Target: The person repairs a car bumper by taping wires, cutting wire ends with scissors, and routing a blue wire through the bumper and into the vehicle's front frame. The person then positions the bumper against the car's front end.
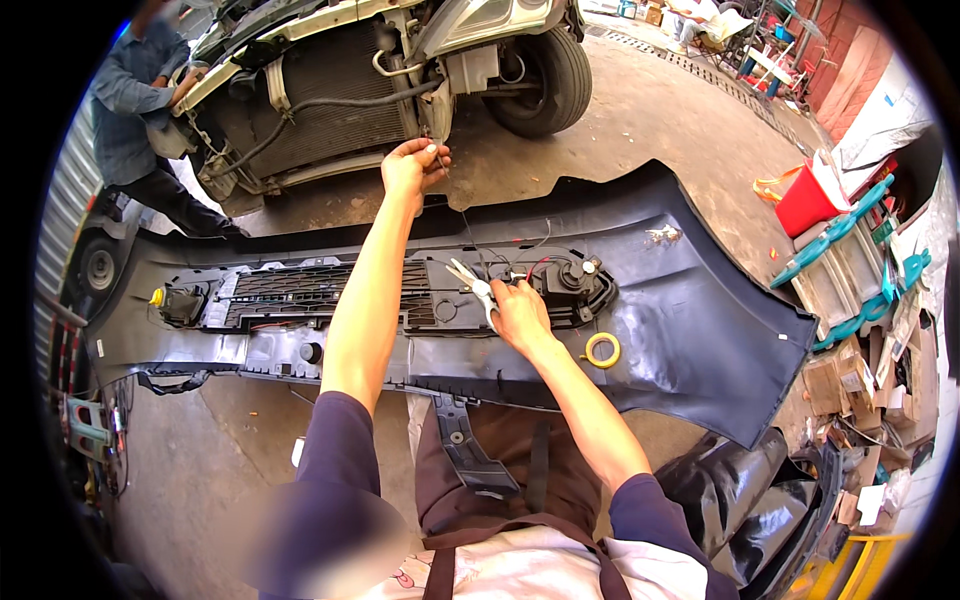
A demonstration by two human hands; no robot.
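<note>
A black car bumper (pixel 690 330) lies inner side up in front of me, with a mesh grille (pixel 300 293) in its middle. My left hand (pixel 413 168) is raised beyond its far edge, fingertips pinched on what looks like a thin dark wire (pixel 468 228) running down toward the bumper. Over the right end of the grille, my right hand (pixel 520 312) is closed around pale-handled pliers (pixel 482 291), their jaws apart and pointing far left. Beside that hand sits a round lamp housing (pixel 575 278) with thin wires. A yellow tape roll (pixel 602 350) rests nearer me.
A car with its front stripped (pixel 340 130) stands behind the bumper; a person in blue (pixel 140 95) leans at its left side. To the right are a red bin (pixel 805 200), a teal-edged rack (pixel 845 260) and cardboard boxes (pixel 840 380). Black panels (pixel 740 500) lie near right.
</note>
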